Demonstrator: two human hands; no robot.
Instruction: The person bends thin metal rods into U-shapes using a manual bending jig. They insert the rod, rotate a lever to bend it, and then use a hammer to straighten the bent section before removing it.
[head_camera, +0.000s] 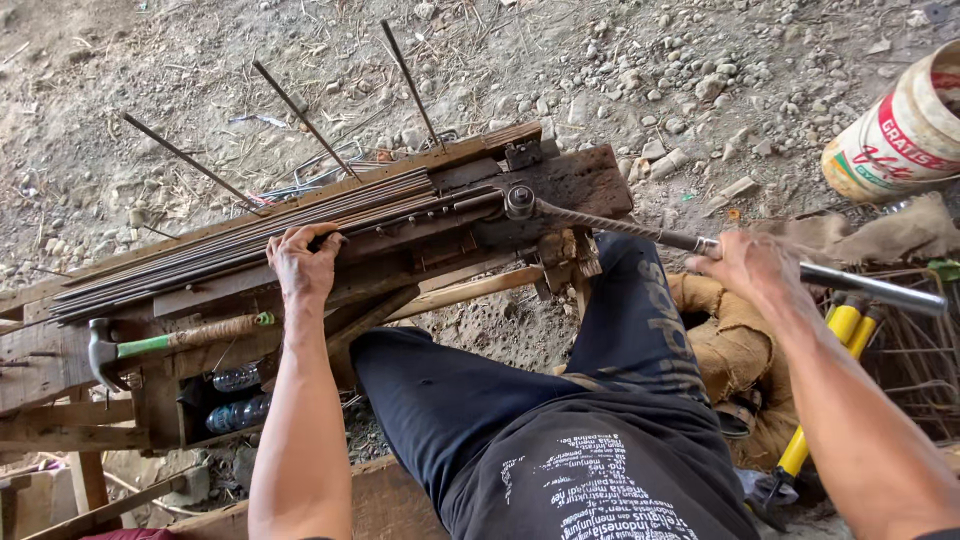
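Note:
My left hand presses down on a bundle of thin steel rods lying along a wooden bench. Three bent rod ends stick up beyond the bench. My right hand grips the long metal lever of a rod bender, whose ribbed bar runs to a pivot bolt on a rusty steel plate. My legs in dark trousers sit between the two arms.
A hammer with a green, rope-wrapped handle lies on the bench. Plastic bottles sit below it. A white bucket lies at the top right, burlap sacks and yellow-handled cutters at my right. Stony ground surrounds everything.

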